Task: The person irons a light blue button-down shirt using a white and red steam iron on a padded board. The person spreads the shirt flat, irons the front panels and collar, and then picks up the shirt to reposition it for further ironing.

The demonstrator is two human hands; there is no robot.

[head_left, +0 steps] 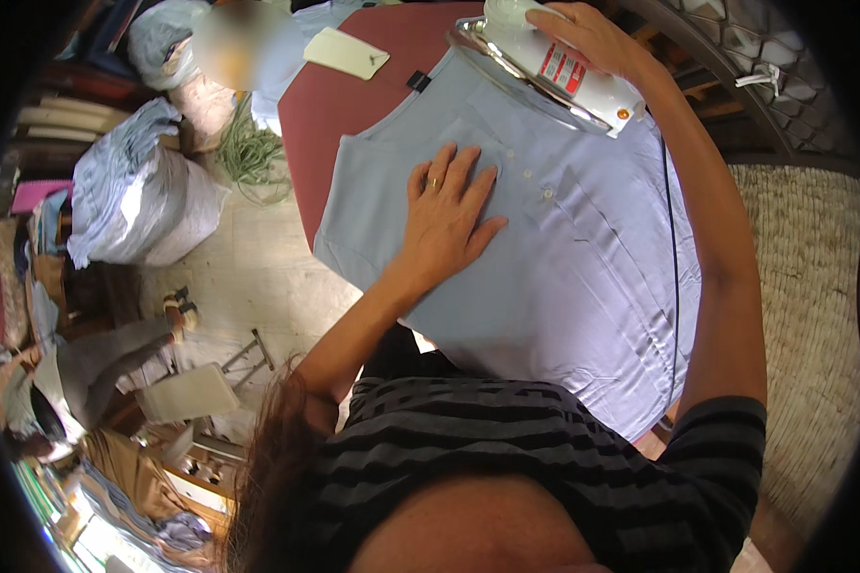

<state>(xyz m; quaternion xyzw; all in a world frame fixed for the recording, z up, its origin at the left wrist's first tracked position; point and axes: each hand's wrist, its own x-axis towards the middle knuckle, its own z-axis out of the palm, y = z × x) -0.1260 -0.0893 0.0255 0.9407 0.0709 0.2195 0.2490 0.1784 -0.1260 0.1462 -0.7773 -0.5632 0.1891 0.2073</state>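
Left hand [446, 215] lies flat, fingers spread, pressing the pale blue shirt [583, 277] just beside its button placket. The shirt is laid out across the dark red bench [354, 105]. Right hand [592, 33] is wrapped tight around the handle of the white iron [545, 67], which is tilted up near the collar, its black cord [674, 248] trailing across the fabric.

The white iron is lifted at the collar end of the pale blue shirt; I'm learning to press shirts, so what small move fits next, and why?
Probably lower the white iron, held tilted in the right hand, onto the pale blue button-up shirt near the collar. The left hand already lies flat on the cloth beside the buttons, holding it smooth on the dark red board.
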